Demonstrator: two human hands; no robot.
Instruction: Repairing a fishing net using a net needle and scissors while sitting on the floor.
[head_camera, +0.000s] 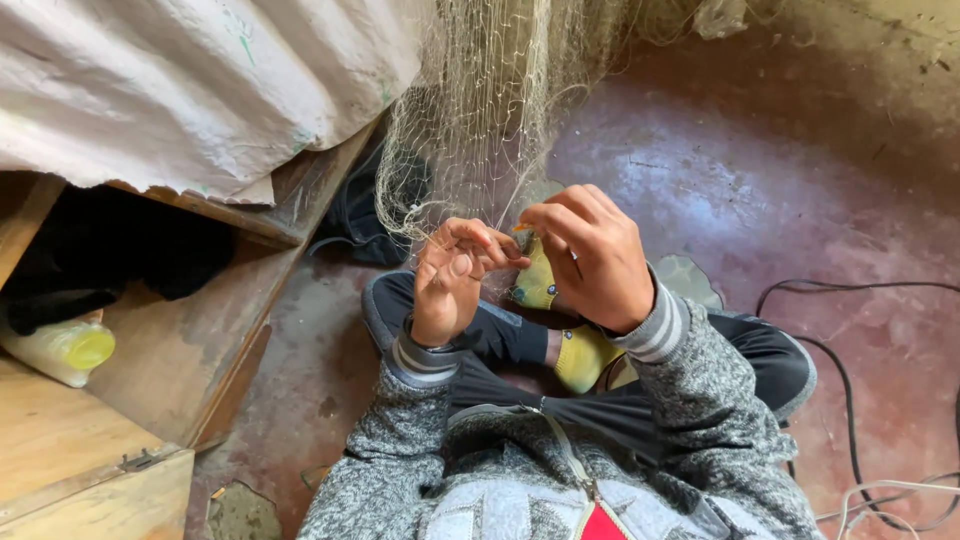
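Pale net (470, 110) pinched in my left hand (450, 280), right hand (590, 260) closed on an orange needle (520, 228); tugging could tangle the mesh.

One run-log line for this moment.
left hand: pinches fine pale mesh fishing net | right hand: pinches net, small orange tool | seated cross-legged

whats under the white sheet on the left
Under the white sheet sit a wooden frame, dark cloth and a yellow-capped plastic bottle. Anything further back is covered.
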